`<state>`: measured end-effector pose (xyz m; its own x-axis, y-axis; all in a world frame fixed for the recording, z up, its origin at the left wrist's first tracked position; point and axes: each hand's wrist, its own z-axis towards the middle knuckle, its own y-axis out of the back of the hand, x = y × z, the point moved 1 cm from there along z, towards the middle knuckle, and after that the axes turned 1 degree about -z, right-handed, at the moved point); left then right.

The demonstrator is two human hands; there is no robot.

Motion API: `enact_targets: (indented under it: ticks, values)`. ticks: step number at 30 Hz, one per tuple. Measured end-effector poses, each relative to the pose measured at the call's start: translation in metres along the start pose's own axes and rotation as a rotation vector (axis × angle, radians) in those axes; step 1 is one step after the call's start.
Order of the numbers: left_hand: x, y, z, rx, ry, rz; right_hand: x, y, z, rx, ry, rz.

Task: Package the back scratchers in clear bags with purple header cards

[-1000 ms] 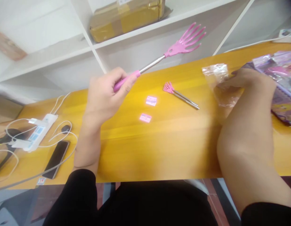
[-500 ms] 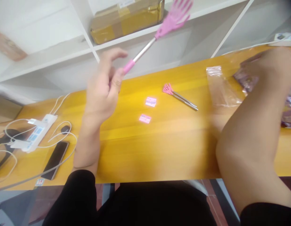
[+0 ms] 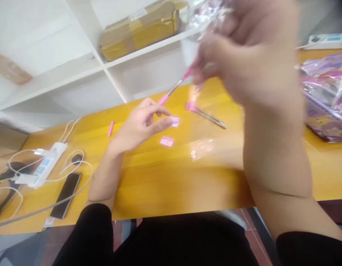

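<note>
head view: a pink scratcher (image 3: 174,87) slants above the table (image 3: 173,184)

the right hand (image 3: 243,55), raised and blurred, has its fingers curled on a shiny clear bag (image 3: 206,16); the scratcher's upper end is hidden at those fingertips. its handle runs down behind the left hand (image 3: 146,120), whose thumb and forefinger stand slightly apart; i cannot tell whether the other fingers grip it. below lie a smaller scratcher (image 3: 211,118), two cards (image 3: 167,141), one partly behind the left fingertips, and a short pink stick (image 3: 110,128).
</note>
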<state>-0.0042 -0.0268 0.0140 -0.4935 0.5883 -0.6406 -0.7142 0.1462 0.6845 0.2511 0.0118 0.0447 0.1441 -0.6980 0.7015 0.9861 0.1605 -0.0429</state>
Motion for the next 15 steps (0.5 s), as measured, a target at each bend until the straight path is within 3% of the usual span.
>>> enact_targets:
  ticks: [3,5,8,11,13,15]
  values:
    - [-0.004,-0.016,0.000,0.052,0.050,-0.133,-0.011,-0.049,-0.010,0.103,0.004,-0.090]
    - [-0.003,-0.022,0.001,0.029,0.117,-0.214,-0.017,-0.064,-0.017,0.166,-0.021,-0.186]
    - [0.000,-0.023,0.004,-0.040,0.122,-0.313,-0.015,-0.066,-0.023,0.188,0.037,-0.197]
    - [0.007,-0.015,0.008,-0.141,0.086,-0.322,-0.007,-0.059,-0.023,0.055,0.152,-0.142]
    - [0.010,-0.009,0.009,-0.223,0.090,-0.311,-0.005,-0.052,-0.021,-0.048,0.189,-0.281]
    - [0.011,-0.005,0.008,-0.307,0.095,-0.313,-0.012,-0.048,-0.019,-0.051,0.156,-0.480]
